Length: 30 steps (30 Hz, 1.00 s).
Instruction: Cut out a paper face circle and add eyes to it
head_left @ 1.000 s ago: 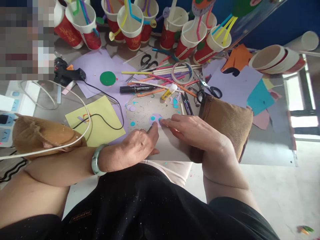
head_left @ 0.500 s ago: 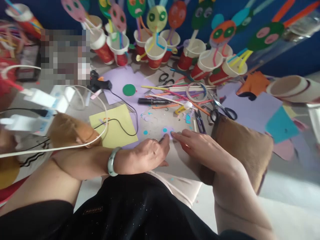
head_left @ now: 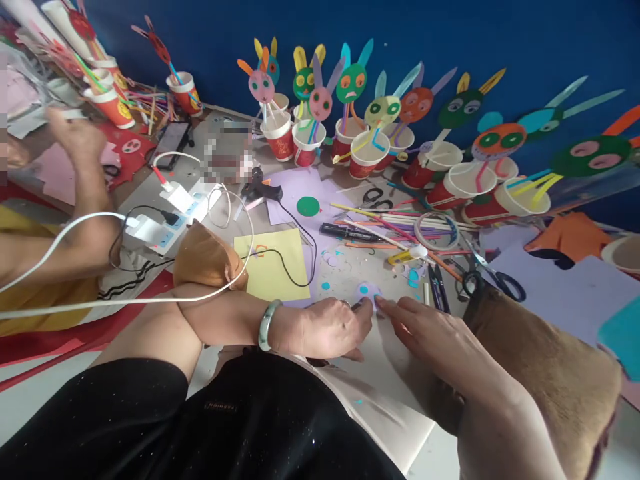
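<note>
A small purple paper disc (head_left: 373,288) lies on the table between my hands, with a blue paper dot (head_left: 364,290) on its left part. The fingers of my left hand (head_left: 330,327) are bent, their tips closed at the disc's near edge. My right hand (head_left: 435,330) stretches its index finger onto the disc's right side, where a second bit of blue shows at the fingertip. Its other fingers are slightly bent, and the thumb is hidden. To the left lies a loose blue dot (head_left: 325,286) among purple and blue scraps (head_left: 331,259).
Paper cups (head_left: 369,152) with rabbit-faced figures line the back. A marker (head_left: 350,232), scissors (head_left: 505,285), a tape roll (head_left: 437,231) and coloured sticks lie in front. A brown cushion-like block (head_left: 545,353) sits right. Cables and a power strip (head_left: 173,223) lie left, beside another person's arm (head_left: 80,167).
The view has swung left, bringing another person's arm and more cups into sight. Both my hands keep their place at the purple disc, with little visible finger movement.
</note>
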Each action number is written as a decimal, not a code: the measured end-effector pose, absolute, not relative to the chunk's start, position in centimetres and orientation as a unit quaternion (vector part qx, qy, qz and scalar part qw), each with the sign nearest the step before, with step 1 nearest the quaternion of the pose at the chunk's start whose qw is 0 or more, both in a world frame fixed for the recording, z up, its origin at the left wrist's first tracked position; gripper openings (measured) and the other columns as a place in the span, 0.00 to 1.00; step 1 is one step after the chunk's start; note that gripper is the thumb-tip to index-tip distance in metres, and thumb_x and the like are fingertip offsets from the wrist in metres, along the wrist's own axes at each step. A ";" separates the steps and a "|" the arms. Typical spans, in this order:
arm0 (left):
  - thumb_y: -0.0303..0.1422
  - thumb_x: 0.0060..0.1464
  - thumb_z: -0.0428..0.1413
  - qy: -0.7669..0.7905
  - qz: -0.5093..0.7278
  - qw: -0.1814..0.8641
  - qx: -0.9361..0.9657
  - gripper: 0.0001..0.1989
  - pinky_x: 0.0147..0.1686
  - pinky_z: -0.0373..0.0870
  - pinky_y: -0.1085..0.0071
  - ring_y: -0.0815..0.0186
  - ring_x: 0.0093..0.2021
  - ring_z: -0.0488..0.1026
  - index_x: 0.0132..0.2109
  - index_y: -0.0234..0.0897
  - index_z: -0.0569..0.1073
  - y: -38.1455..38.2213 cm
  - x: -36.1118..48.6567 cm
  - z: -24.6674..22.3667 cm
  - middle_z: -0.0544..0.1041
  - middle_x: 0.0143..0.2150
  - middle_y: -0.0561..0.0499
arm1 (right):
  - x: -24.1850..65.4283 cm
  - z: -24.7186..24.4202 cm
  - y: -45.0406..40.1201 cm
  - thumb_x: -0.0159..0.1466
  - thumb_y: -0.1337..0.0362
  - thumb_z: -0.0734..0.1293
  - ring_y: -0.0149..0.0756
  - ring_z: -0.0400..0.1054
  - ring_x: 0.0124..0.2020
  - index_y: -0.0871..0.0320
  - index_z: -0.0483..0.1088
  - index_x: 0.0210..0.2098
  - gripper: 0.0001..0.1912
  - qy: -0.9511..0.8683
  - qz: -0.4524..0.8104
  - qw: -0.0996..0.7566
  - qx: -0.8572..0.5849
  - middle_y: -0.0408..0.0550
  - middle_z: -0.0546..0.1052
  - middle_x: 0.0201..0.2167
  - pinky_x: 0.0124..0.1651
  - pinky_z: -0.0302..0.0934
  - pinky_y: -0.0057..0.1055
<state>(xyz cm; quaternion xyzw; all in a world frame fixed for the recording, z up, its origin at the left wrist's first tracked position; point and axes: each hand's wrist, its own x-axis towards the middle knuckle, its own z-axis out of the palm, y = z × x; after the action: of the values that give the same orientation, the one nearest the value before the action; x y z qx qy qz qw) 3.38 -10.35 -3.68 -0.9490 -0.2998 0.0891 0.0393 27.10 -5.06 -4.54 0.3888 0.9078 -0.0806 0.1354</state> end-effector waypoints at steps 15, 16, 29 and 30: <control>0.48 0.77 0.43 -0.282 0.084 0.047 -0.955 0.34 0.30 0.72 0.66 0.63 0.34 0.80 0.69 0.20 0.71 -10.3 2.3 -3.8 0.68 0.72 0.19 | 25.9 -2.6 -5.6 0.72 0.70 0.62 0.37 0.76 0.38 0.53 0.69 0.69 0.27 0.886 -0.113 0.184 0.410 0.51 0.82 0.44 0.33 0.50 0.31; 0.49 0.77 0.43 -0.286 0.071 0.052 -0.954 0.34 0.30 0.71 0.66 0.63 0.34 0.80 0.68 0.21 0.72 -10.4 2.2 -4.2 0.69 0.72 0.19 | 25.8 -2.3 -5.7 0.73 0.70 0.62 0.36 0.75 0.37 0.53 0.68 0.70 0.27 0.885 -0.112 0.191 0.409 0.51 0.82 0.44 0.33 0.48 0.31; 0.52 0.72 0.53 -0.306 0.068 -0.017 -0.949 0.34 0.30 0.75 0.64 0.58 0.35 0.83 0.68 0.24 0.72 -10.0 2.5 -5.3 0.70 0.71 0.19 | 25.1 -2.1 -6.1 0.73 0.70 0.61 0.39 0.74 0.36 0.59 0.68 0.70 0.26 0.882 -0.090 0.198 0.418 0.54 0.82 0.43 0.31 0.41 0.34; 0.52 0.72 0.53 -0.308 0.072 -0.020 -0.949 0.35 0.29 0.74 0.65 0.59 0.35 0.83 0.68 0.24 0.71 -10.0 2.5 -5.2 0.69 0.71 0.19 | 25.2 -2.2 -6.1 0.73 0.70 0.61 0.39 0.74 0.37 0.59 0.68 0.70 0.27 0.883 -0.089 0.195 0.417 0.55 0.82 0.44 0.31 0.41 0.34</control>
<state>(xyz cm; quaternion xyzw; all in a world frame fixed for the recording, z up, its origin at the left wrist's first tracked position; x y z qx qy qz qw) 2.52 -9.97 -5.15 -0.9486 -0.3077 0.0718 -0.0196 25.20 -6.15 -2.19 0.4166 0.8834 -0.0891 0.1954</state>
